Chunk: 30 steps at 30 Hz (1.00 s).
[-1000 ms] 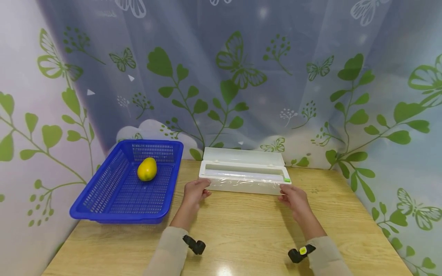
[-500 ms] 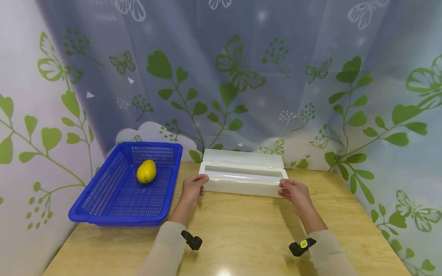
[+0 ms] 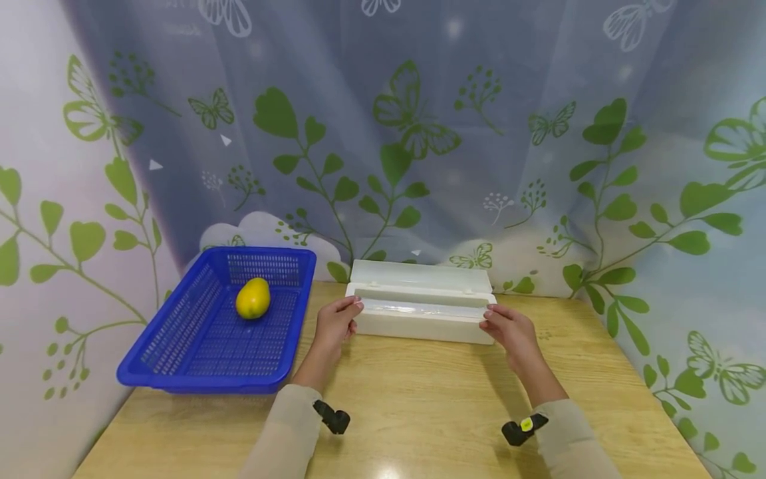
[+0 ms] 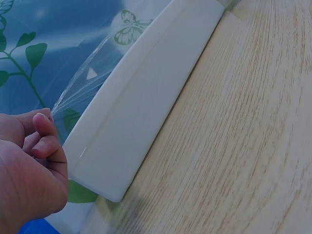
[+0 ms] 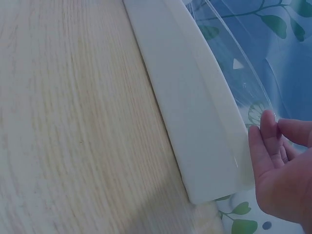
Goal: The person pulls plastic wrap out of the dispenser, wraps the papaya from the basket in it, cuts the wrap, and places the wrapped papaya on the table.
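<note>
A white cling film dispenser (image 3: 421,326) stands on the table with its lid (image 3: 421,274) raised at the back. Clear cling film (image 4: 80,80) stretches above the box between both hands. My left hand (image 3: 332,326) pinches the film's left corner between thumb and fingers, at the box's left end. My right hand (image 3: 510,330) pinches the other corner at the right end, as the right wrist view also shows the film (image 5: 248,73) running to its fingertips. Most of the roll inside is hidden behind the film and the front wall.
A blue plastic basket (image 3: 218,386) stands on the left of the table, with a yellow mango-like fruit (image 3: 253,298) in it. A patterned curtain (image 3: 419,199) hangs right behind the box. The wooden table (image 3: 419,399) extends in front.
Both hands have lifted slightly, drawing the film's edge up from the box's front face to above its top opening. The basket and fruit stay in place.
</note>
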Each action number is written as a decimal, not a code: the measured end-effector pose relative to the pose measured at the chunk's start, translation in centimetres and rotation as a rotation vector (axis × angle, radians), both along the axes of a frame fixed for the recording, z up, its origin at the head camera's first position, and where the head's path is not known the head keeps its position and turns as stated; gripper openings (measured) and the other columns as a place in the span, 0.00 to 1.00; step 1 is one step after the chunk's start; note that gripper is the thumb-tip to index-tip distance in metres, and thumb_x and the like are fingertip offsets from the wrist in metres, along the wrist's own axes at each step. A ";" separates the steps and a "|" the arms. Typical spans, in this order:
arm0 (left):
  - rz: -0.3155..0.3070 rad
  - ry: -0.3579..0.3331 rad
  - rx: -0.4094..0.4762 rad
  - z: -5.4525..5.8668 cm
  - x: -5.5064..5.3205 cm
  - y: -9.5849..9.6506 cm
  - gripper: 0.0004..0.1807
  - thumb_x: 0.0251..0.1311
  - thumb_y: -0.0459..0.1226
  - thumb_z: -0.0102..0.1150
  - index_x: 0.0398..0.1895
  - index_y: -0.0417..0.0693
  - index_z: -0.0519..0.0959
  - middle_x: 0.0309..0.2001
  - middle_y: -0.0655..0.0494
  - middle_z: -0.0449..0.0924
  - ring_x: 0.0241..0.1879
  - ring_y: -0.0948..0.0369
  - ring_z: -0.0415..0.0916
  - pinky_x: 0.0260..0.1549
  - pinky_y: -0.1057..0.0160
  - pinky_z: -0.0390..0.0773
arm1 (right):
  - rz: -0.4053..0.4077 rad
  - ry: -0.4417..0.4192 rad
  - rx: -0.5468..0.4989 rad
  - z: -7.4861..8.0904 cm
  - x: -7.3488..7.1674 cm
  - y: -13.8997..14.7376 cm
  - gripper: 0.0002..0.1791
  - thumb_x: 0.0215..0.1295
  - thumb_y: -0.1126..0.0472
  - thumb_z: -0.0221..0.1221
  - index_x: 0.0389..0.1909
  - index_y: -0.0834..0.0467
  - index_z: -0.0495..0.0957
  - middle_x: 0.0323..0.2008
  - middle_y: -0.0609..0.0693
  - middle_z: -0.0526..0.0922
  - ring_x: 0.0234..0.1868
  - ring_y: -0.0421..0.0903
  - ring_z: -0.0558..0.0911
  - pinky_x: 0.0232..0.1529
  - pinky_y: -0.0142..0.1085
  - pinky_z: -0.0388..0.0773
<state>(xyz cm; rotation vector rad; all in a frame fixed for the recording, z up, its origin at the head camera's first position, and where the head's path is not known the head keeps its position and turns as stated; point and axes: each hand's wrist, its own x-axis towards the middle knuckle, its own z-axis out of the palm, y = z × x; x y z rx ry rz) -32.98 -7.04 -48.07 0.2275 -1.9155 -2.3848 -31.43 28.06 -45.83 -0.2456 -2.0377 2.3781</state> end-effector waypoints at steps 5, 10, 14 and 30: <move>0.018 -0.002 0.002 -0.1 -0.4 -0.1 0.19 0.65 0.34 0.65 0.58 0.38 0.81 0.43 0.60 0.84 0.17 0.69 0.65 0.17 0.74 0.66 | -0.003 0.029 0.015 0.3 -0.1 -0.2 0.30 0.74 0.66 0.56 0.71 0.74 0.59 0.37 0.40 0.84 0.37 0.34 0.85 0.50 0.27 0.82; 0.024 -0.009 0.018 0.3 -1.0 0.0 0.18 0.64 0.35 0.66 0.57 0.40 0.83 0.42 0.61 0.84 0.19 0.69 0.65 0.19 0.75 0.66 | -0.023 0.037 -0.004 1.0 -0.3 -0.3 0.30 0.74 0.66 0.55 0.72 0.72 0.60 0.38 0.42 0.84 0.38 0.34 0.86 0.51 0.27 0.81; 0.017 -0.003 0.038 0.8 -1.5 0.0 0.19 0.64 0.35 0.66 0.58 0.40 0.82 0.41 0.62 0.83 0.20 0.70 0.65 0.20 0.76 0.66 | -0.028 0.048 -0.006 1.5 -0.4 -0.3 0.30 0.74 0.66 0.56 0.72 0.72 0.61 0.38 0.42 0.83 0.39 0.35 0.86 0.52 0.27 0.81; 0.070 0.039 0.027 2.0 -1.7 0.8 0.18 0.65 0.35 0.65 0.57 0.40 0.82 0.41 0.59 0.81 0.19 0.70 0.64 0.20 0.75 0.67 | -0.043 0.041 -0.013 3.0 -0.9 -0.3 0.31 0.74 0.67 0.56 0.72 0.72 0.59 0.37 0.38 0.82 0.38 0.35 0.86 0.51 0.27 0.81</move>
